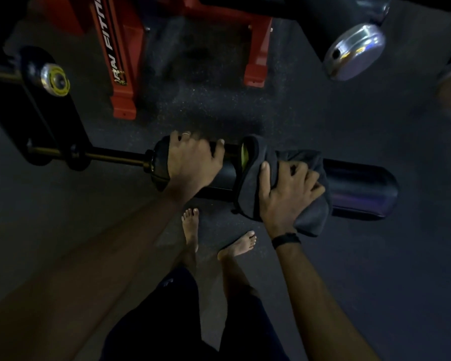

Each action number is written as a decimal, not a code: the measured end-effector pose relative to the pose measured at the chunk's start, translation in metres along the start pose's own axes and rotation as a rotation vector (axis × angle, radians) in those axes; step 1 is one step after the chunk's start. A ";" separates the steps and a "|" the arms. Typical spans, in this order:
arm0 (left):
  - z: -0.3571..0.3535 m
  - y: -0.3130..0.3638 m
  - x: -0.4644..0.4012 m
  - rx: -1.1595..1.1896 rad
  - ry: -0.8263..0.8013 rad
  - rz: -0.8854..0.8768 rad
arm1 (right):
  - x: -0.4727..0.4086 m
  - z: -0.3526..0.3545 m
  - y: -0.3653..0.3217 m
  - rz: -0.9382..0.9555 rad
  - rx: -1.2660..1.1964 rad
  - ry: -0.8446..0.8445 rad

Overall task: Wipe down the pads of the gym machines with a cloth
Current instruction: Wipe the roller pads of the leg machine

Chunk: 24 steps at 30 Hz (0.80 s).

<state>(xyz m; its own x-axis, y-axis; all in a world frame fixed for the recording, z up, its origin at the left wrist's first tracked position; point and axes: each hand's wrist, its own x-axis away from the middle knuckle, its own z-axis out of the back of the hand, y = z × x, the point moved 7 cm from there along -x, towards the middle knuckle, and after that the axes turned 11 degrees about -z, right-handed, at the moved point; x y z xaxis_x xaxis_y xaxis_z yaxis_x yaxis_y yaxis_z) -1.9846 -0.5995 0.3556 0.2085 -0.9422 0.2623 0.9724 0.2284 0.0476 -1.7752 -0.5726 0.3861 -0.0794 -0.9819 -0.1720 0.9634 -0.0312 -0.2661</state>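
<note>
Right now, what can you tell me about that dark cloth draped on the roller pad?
The dark grey soft cloth looks like thick towel fabric, bunched and folded. It drapes over the middle of the black cylindrical roller pad, hanging down its near side. A yellow-green patch shows at its upper left fold. The right hand presses it against the pad with curled fingers; the left hand grips the pad beside it, not touching the cloth.

Glossy black roller pad, soft matt dark cloth
</note>
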 end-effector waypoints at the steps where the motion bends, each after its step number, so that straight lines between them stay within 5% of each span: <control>1: 0.002 -0.001 0.000 0.009 0.016 0.016 | -0.011 -0.003 -0.008 -0.016 0.056 -0.008; 12: 0.004 -0.001 0.001 0.053 0.116 0.000 | -0.102 -0.075 -0.036 -0.127 0.234 -0.699; 14: 0.003 -0.002 -0.001 0.061 0.121 0.000 | -0.096 -0.072 -0.037 -0.071 0.206 -0.632; 18: 0.002 -0.001 -0.002 0.033 0.098 -0.001 | -0.034 -0.017 -0.028 0.033 0.057 -0.190; 24: -0.002 -0.001 0.004 0.051 0.175 0.001 | -0.017 -0.013 -0.024 0.009 0.110 -0.144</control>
<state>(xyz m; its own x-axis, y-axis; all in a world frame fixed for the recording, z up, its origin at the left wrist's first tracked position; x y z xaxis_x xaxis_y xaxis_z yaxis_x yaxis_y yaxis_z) -1.9849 -0.6042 0.3552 0.2288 -0.9692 0.0907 0.9665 0.2373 0.0978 -1.8002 -0.5529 0.3831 -0.0403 -0.9986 -0.0347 0.9867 -0.0343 -0.1589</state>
